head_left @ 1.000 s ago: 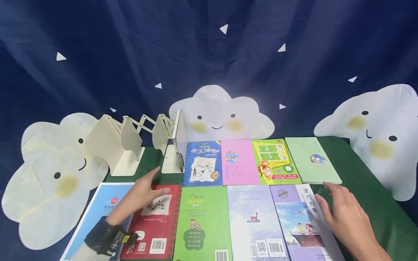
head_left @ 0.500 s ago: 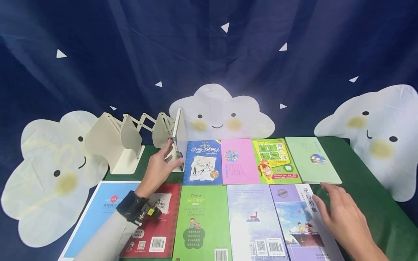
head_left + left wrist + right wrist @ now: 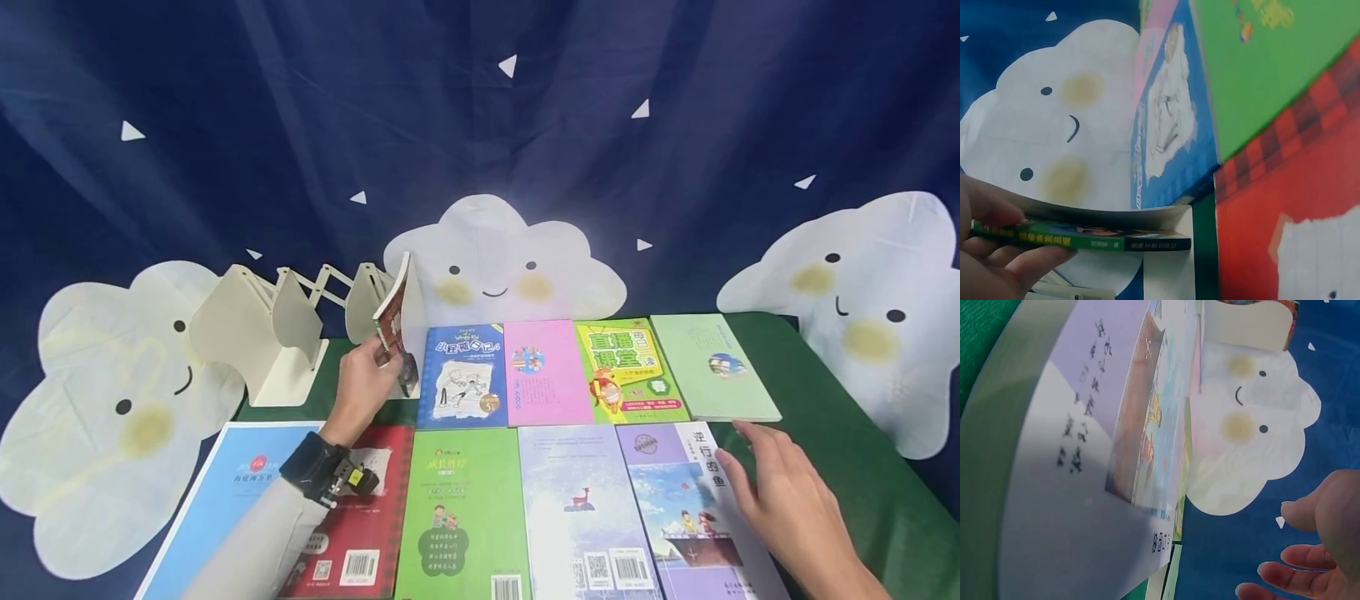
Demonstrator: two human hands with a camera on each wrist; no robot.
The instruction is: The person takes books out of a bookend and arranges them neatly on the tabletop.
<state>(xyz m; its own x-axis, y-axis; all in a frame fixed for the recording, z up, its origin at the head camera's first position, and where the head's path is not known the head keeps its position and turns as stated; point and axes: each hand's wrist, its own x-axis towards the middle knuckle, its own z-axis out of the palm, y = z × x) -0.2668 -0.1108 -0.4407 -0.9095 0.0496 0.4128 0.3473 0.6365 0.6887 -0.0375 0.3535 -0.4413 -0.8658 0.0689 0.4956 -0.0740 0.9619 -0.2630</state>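
My left hand [image 3: 366,383] pinches a thin book [image 3: 393,317] by its spine, between thumb and fingers. That book stands tilted against the right end plate of a cream expanding bookend [image 3: 295,325]. In the left wrist view its dark green spine [image 3: 1097,242] lies beside the end plate, and the fingers partly cover it. My right hand [image 3: 795,496] has relaxed fingers and holds nothing. It hovers by the right edge of a purple book [image 3: 693,517]; whether it touches the cover, I cannot tell.
Books lie flat in two rows. The back row has a blue book [image 3: 463,375], a pink one [image 3: 551,392], a yellow-green one [image 3: 630,367] and a pale green one [image 3: 712,367]. In front are light-blue [image 3: 225,492], red [image 3: 375,533], green [image 3: 487,467] and lavender [image 3: 577,467] books.
My left hand has moved up and right to the standing book and taken hold of its spine. The book's top now leans away from the bookend's inner plate. My right hand has hardly moved.
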